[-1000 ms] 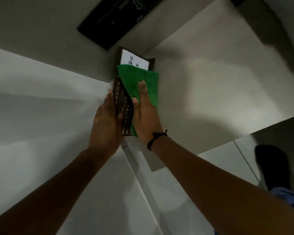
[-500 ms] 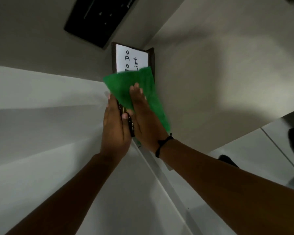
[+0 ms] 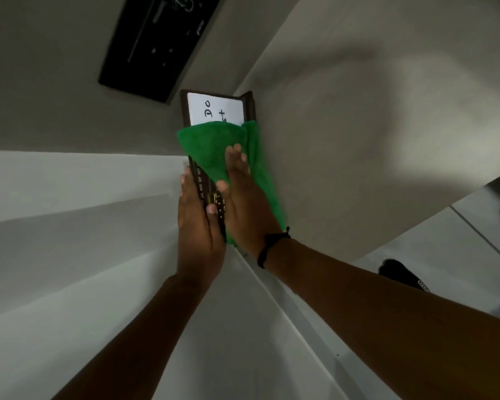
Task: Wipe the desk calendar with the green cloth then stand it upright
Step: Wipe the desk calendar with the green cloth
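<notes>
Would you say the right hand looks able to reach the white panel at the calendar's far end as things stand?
Probably yes: the right hand lies flat on the green cloth just short of the white panel, with nothing between.

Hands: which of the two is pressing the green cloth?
The right hand, the one with the black wristband, presses flat on the green cloth. The left hand only steadies the desk calendar along its edge.

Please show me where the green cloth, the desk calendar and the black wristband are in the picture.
green cloth [image 3: 214, 148]: head view, on its upper fold above the fingertips.
desk calendar [image 3: 214, 109]: head view, on the white panel with handwriting.
black wristband [image 3: 267, 245]: head view, on the band around the right wrist.
</notes>
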